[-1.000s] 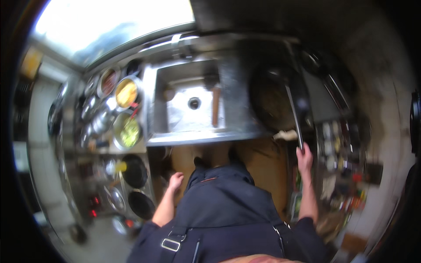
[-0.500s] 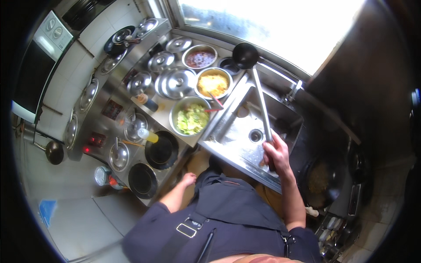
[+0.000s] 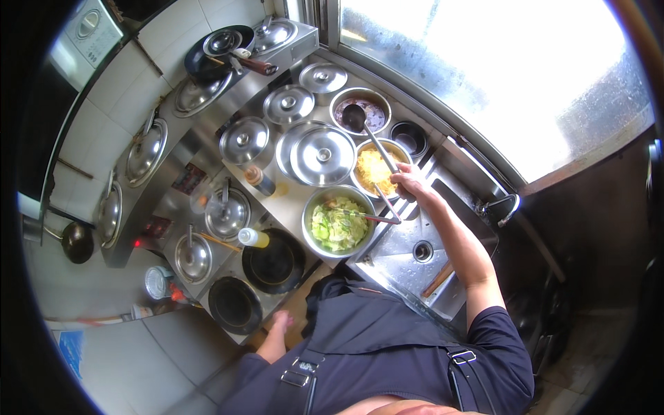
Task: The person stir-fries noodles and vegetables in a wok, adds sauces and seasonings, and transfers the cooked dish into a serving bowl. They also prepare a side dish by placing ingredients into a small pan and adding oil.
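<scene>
Head view: right hand (image 3: pixel 413 183) grips ladle (image 3: pixel 370 142), bowl pointing away upper-left; left hand (image 3: pixel 282 320) open, empty.

A big window (image 3: pixel 498 76) was filled with bright daylight; white tiles (image 3: pixel 131 76) were seen on the wall; a long steel counter (image 3: pixel 207 149) was set under them; a steel sink (image 3: pixel 422 242) was placed beside it; the floor (image 3: pixel 138 360) was grey.

Your right hand (image 3: pixel 409 182) grips a long-handled black ladle (image 3: pixel 355 118), its cup beyond your knuckles over the dark-filled bowl (image 3: pixel 360 111).
</scene>
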`<state>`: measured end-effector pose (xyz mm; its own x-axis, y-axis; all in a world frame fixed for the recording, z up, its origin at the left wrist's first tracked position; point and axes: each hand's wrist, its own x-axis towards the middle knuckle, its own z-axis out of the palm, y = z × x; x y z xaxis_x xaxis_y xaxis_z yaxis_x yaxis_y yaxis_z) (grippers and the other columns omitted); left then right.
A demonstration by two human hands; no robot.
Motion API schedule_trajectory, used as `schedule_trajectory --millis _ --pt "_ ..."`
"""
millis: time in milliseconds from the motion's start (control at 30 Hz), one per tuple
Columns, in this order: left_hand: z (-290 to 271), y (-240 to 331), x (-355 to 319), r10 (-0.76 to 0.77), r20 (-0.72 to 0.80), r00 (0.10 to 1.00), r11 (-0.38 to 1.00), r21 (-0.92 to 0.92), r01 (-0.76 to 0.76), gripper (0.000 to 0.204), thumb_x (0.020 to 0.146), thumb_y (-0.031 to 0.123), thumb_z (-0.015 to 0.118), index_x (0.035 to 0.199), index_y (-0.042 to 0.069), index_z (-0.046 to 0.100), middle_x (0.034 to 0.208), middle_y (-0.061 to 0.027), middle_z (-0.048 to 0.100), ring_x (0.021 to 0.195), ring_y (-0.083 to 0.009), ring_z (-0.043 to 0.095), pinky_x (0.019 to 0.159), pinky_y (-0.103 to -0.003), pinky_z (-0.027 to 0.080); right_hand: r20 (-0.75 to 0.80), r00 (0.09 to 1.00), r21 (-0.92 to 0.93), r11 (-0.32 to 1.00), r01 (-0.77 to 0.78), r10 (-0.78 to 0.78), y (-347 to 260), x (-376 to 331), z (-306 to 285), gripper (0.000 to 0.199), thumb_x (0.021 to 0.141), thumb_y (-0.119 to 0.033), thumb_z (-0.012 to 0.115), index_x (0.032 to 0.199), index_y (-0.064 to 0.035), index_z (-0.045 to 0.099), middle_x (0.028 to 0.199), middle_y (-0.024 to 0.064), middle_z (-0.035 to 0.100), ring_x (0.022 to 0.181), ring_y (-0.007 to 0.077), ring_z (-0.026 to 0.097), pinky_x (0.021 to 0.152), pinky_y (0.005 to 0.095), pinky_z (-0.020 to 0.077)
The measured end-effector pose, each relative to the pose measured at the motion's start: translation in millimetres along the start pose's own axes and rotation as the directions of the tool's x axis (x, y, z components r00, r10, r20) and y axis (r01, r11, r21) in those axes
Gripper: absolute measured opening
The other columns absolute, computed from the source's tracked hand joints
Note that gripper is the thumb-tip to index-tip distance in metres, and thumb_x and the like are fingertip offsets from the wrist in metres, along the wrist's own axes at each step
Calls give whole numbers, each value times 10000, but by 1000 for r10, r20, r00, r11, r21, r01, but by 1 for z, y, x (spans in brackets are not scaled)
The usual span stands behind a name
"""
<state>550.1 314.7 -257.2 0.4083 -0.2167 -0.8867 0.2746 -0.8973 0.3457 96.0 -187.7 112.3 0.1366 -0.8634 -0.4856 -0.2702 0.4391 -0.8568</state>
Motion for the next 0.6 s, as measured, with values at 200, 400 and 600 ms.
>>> schedule_trajectory --millis 200,400,600 --pt "13 7 -27 288 269 919 956 -24 -292 197 1004 150 569 1140 35 653 1031 -135 704 845 -267 717 711 -409 633 51 999 211 978 -5 -6 2 6 -5 202 955 -93 641 1147 -32 639 841 20 644 547 62 580 452 219 484" --pt "36 56 -5 -66 224 972 982 188 24 211 1006 171 566 1136 35 664 1014 -129 709 888 -262 717 734 -392 630 66 998 291 956 -28 9 -1 7 -12 236 971 -85 633 1195 -11 638 862 31 653 546 68 590 453 221 497" --pt "29 70 6 76 170 982 974 198 -110 272 1010 196 581 1213 38 667 1051 -146 719 914 -271 724 762 -420 633 100 994 467 881 -80 37 -14 -3 -20 129 973 -82 641 1080 -32 591 844 39 640 545 68 568 431 235 480"
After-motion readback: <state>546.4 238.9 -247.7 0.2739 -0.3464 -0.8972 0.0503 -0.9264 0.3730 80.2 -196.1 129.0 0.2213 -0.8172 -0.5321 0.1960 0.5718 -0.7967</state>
